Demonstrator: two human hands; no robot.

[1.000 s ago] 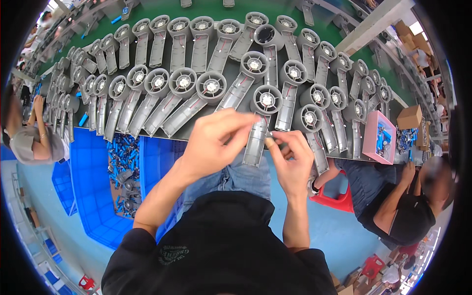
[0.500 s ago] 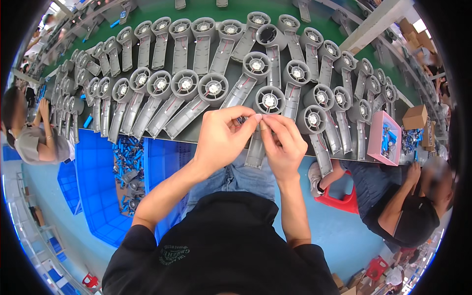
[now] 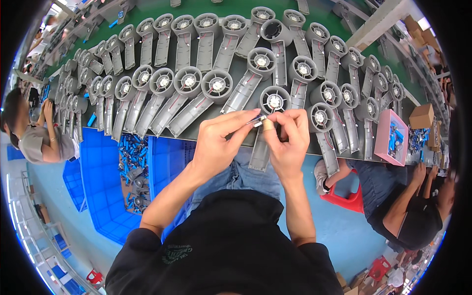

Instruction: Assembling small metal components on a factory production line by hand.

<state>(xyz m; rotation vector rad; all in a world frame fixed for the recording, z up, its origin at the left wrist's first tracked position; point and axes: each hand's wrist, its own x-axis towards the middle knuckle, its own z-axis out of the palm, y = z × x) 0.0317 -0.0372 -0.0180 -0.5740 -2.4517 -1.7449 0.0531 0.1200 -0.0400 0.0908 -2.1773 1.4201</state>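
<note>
My left hand (image 3: 219,137) pinches a small flat part (image 3: 257,120), dark with a white strip, between thumb and fingertips. At the part's right end my right hand (image 3: 287,142) has thumb and forefinger closed on a tiny whitish piece, too small to name for sure. Just beyond and under my hands lies a grey fan housing (image 3: 274,100) with a round, spoked head; its open handle (image 3: 259,153) points toward me and juts over the table edge. Another such housing (image 3: 321,117) lies to the right of my right hand. My fingers hide part of the nearest one.
Rows of grey fan housings (image 3: 216,86) cover the dark table. A pink box (image 3: 378,135) with blue parts stands right, by a cardboard box (image 3: 421,116). Blue crates (image 3: 101,196) with blue cylinders stand below left. Co-workers sit at left (image 3: 39,132) and right (image 3: 408,211).
My fingertips have parted slightly, and the small part with its white strip now shows between them. The whole view has shifted a little.
</note>
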